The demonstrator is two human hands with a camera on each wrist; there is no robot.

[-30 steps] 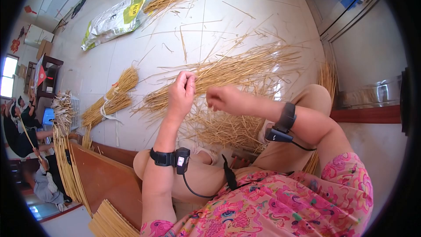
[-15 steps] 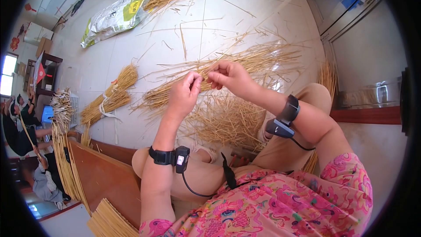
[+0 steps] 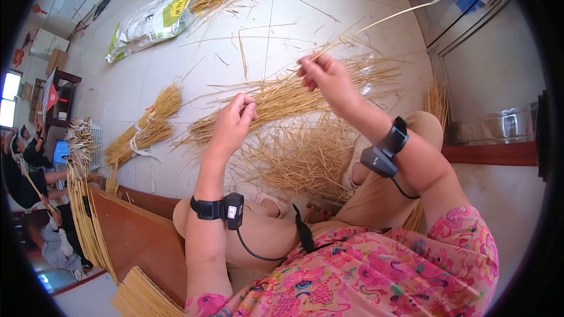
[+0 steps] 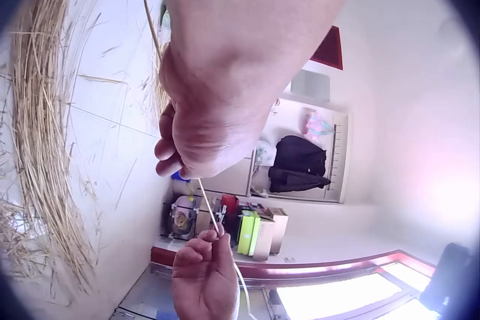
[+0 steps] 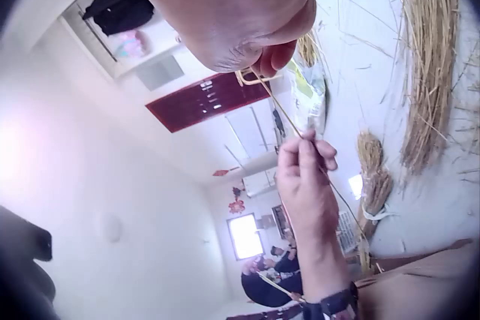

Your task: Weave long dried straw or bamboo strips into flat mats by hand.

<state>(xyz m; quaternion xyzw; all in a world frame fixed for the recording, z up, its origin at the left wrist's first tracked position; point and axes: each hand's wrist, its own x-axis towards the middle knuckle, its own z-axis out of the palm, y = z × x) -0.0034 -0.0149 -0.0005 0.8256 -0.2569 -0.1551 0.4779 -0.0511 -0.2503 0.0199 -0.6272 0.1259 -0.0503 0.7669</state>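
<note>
A single long straw stalk (image 3: 388,19) runs between both hands, its thin pale end reaching up to the right over the floor. The left hand (image 3: 234,122) pinches it between thumb and curled fingers. Farther along the stalk, the right hand (image 3: 333,85) pinches it with thumb and fingertips. In the right wrist view, the stalk (image 5: 279,106) stretches taut from the right hand to the left hand (image 5: 307,185) and passes on below it. Beneath the hands lies a loose spread of long straw (image 3: 288,100) on the tiled floor.
Short straw scraps (image 3: 299,155) pile between the feet. Tied straw bundles (image 3: 147,126) lie left, and a printed plastic sack (image 3: 153,26) with straw lies at the back. A brown wooden board (image 3: 138,229) stands by the left leg. Several people (image 3: 44,158) are at far left.
The right hand came up to the left hand, took hold of the stalk, then moved up and right along it. The left hand shifted slightly left and down.
</note>
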